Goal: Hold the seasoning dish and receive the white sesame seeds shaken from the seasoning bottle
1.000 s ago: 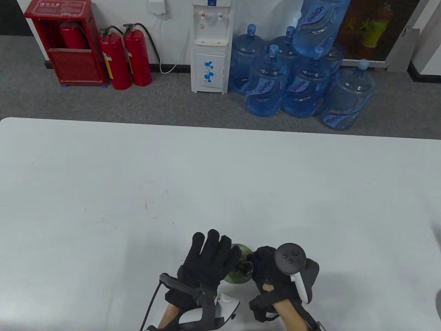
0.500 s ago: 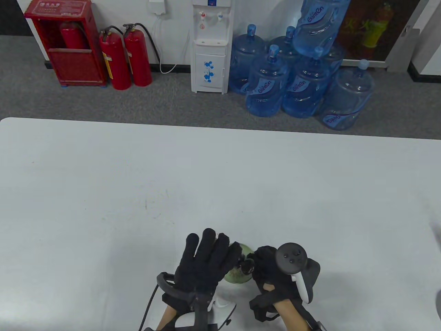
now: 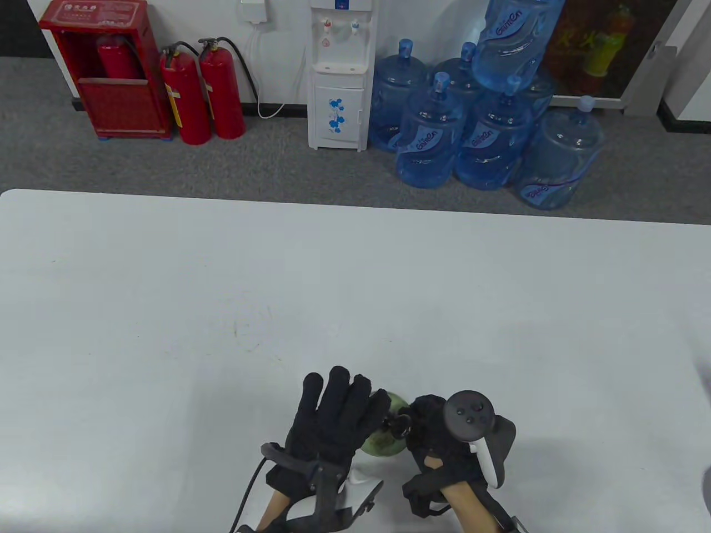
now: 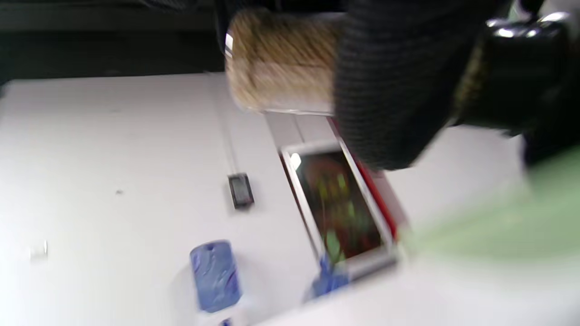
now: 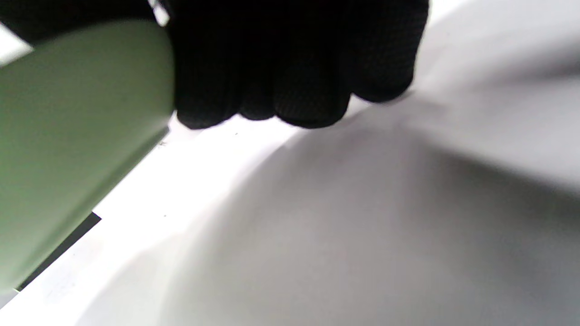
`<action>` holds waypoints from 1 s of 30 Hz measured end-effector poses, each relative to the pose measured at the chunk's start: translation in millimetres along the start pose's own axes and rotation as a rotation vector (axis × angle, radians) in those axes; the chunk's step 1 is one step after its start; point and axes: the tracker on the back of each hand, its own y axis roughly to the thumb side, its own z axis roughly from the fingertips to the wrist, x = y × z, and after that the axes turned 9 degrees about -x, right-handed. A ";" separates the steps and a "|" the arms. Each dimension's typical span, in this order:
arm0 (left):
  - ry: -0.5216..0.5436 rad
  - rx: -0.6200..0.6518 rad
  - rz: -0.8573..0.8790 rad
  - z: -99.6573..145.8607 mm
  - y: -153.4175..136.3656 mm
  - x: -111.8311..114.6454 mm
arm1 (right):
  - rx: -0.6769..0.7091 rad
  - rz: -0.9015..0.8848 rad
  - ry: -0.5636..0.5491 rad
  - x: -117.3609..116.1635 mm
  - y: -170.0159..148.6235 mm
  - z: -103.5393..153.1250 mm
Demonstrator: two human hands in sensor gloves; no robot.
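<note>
I had my left hand (image 3: 333, 413) wrapped around the bottle (image 4: 281, 61), tipped on its side so its black cap (image 3: 397, 425) hung over the dish (image 3: 383, 438). My right hand (image 3: 439, 438) gripped the green dish at its right rim, fingers (image 5: 290, 68) curled, keeping it close under the cap to catch seeds, near the table's (image 3: 355, 288) front edge.
</note>
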 end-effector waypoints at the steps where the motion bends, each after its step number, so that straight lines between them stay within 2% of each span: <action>1: 0.123 0.001 -0.019 -2.1 -3.9 -10.7 | -0.009 -0.005 0.007 -0.6 -0.6 -0.5; 2: 0.170 -0.079 0.057 -3.6 -11.8 -20.3 | -0.012 -0.013 0.014 -0.5 -0.6 -0.6; 3: 0.150 -0.138 0.170 -4.5 -15.5 -21.3 | -0.012 -0.018 0.015 -0.3 -0.1 -0.6; 4: 0.030 -0.137 0.247 -6.1 -10.7 -11.7 | -0.008 -0.013 0.012 -0.3 0.6 -1.1; 5: -0.044 -0.108 0.166 -5.2 -4.4 -2.8 | -0.007 -0.003 0.009 -0.8 0.6 -1.5; 6: -0.045 -0.036 0.010 0.4 -1.5 1.7 | -0.011 0.005 0.006 -1.9 -0.5 -1.7; 7: 0.088 -0.015 -0.024 0.3 -6.0 -4.3 | -0.016 0.002 0.007 -2.2 -1.4 -1.3; 8: 0.133 -0.062 0.024 -1.9 -12.6 -11.6 | -0.017 -0.003 0.005 -1.5 -1.4 -1.0; 9: 0.141 -0.172 0.189 -2.6 -21.4 -17.0 | -0.015 -0.015 0.010 -0.3 -1.1 -0.7; 10: 0.105 -0.196 0.265 -3.9 -20.6 -14.3 | -0.014 -0.016 0.009 0.0 -0.8 -0.9; 11: 0.013 -0.151 0.189 -4.3 -11.7 -5.1 | -0.012 -0.009 0.005 -0.1 -0.7 -2.0; 12: -0.035 -0.068 0.019 -0.8 -3.3 1.9 | -0.018 0.000 0.002 -1.1 -1.7 -3.2; 13: 0.057 -0.015 -0.030 2.5 -2.5 -1.0 | -0.025 -0.002 0.001 -1.6 -2.7 -3.7; 14: 0.127 -0.021 0.004 0.8 -5.8 -8.4 | -0.028 -0.007 -0.004 -1.0 -2.6 -3.5; 15: 0.157 -0.129 0.146 -1.6 -14.7 -18.3 | -0.025 -0.019 0.003 0.3 -2.3 -3.2; 16: 0.136 -0.188 0.252 -2.7 -17.1 -18.2 | -0.022 -0.025 0.003 1.0 -2.0 -2.8; 17: 0.054 -0.191 0.275 -4.4 -12.2 -10.9 | -0.017 -0.021 0.000 1.6 -1.8 -2.9; 18: -0.011 -0.144 0.169 -4.1 -5.1 -3.0 | -0.016 -0.011 -0.004 1.2 -2.6 -3.4; 19: -0.010 -0.056 0.023 0.5 -1.4 0.7 | -0.025 -0.008 -0.006 0.1 -4.3 -4.2; 20: 0.073 -0.040 0.014 1.0 -4.0 -4.6 | -0.030 -0.014 -0.003 -0.1 -5.0 -4.3; 21: 0.138 -0.070 0.061 -0.3 -9.7 -13.3 | -0.031 -0.022 -0.003 0.7 -4.8 -3.9; 22: 0.163 -0.170 0.204 -1.5 -18.9 -20.8 | -0.024 -0.031 0.001 1.8 -3.9 -3.7; 23: 0.112 -0.186 0.277 -3.2 -17.7 -17.2 | -0.021 -0.030 0.000 2.1 -3.1 -3.5; 24: 0.015 -0.139 0.195 -3.1 -8.1 -5.1 | -0.016 -0.018 -0.005 1.6 -2.5 -3.9; 25: -0.025 -0.085 0.069 -0.2 -3.6 1.0 | -0.018 -0.011 -0.007 0.8 -3.0 -4.1; 26: 0.052 -0.021 -0.010 2.4 -4.4 -0.2 | -0.025 -0.009 -0.005 -0.7 -3.9 -4.2; 27: 0.122 -0.053 0.040 -0.3 -10.3 -9.4 | -0.026 -0.015 0.001 -0.8 -4.0 -3.6; 28: 0.141 -0.136 0.143 -1.6 -17.9 -16.9 | -0.025 -0.019 -0.001 0.1 -3.4 -2.9; 29: 0.114 -0.206 0.283 -2.8 -21.6 -17.7 | -0.013 -0.022 -0.002 1.2 -1.9 -2.2; 30: 0.043 -0.189 0.289 -3.7 -16.5 -11.0 | -0.005 -0.016 -0.008 1.7 -1.0 -2.1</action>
